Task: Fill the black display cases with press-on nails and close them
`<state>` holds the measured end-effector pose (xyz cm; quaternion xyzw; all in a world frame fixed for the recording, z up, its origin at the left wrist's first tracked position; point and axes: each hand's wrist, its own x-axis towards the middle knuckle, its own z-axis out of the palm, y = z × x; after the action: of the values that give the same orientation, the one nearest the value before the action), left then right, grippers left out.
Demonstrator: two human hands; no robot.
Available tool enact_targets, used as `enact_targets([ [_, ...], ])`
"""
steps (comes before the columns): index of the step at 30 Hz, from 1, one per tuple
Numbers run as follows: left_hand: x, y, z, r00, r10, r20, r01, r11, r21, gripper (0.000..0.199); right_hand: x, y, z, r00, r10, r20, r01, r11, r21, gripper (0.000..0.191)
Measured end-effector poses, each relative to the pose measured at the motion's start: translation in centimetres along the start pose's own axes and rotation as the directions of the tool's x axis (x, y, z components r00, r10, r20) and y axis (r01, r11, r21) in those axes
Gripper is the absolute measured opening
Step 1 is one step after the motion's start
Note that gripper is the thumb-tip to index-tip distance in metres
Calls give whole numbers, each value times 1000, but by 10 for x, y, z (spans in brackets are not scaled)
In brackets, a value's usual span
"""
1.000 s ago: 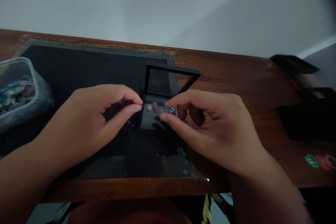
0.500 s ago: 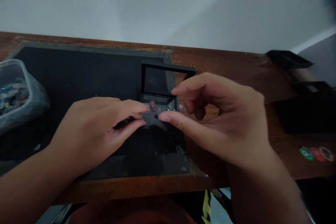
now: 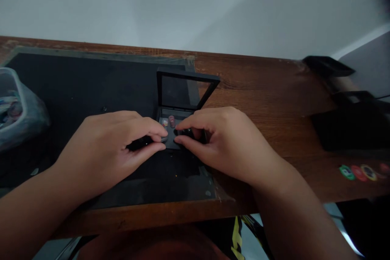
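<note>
A small black display case [image 3: 188, 74] stands with its clear-windowed lid tipped up and its shallow base lying flat. In the base lie a reddish-purple barrel-shaped piece [image 3: 172, 121] and a tiny multicoloured piece [image 3: 165, 122]. My left hand [image 3: 117, 146] is closed in a pinch at the base's left front, a small greyish thing at its fingertips too unclear to name. From the right, my right hand [image 3: 219, 142] reaches over the base, thumb and forefinger drawn close around something dark that I cannot make out. Both hands hide much of the base.
A clear plastic tub [image 3: 22, 105] of mixed small pieces stands at the left on a black mat [image 3: 76, 77]. Coloured round pieces [image 3: 359, 173] lie at the right, near a black stand-like object [image 3: 347, 122]. A wall rises behind the wooden table [image 3: 258, 81].
My right hand has moved down and left into the case, its thumb and forefinger closing together. My left hand stays pinched near the same spot. The view has shifted slightly.
</note>
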<state>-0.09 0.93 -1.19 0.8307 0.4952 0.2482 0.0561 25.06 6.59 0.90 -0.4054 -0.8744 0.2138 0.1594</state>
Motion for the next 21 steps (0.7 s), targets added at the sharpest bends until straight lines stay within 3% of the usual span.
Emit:
enact_targets([
  [6, 2, 1, 1, 999, 33, 19, -34, 998, 44, 17, 4, 5, 3, 999, 26, -45, -27, 1000, -1, 28],
  [15, -1, 9, 1, 995, 91, 31, -95, 984, 152, 26, 2, 1, 1, 998, 20, -66, -14, 996, 85, 22],
  [21, 1, 7, 1, 990, 124, 61, -125, 992, 4, 18, 0, 0, -2, 996, 33, -87, -23, 993, 114, 17],
])
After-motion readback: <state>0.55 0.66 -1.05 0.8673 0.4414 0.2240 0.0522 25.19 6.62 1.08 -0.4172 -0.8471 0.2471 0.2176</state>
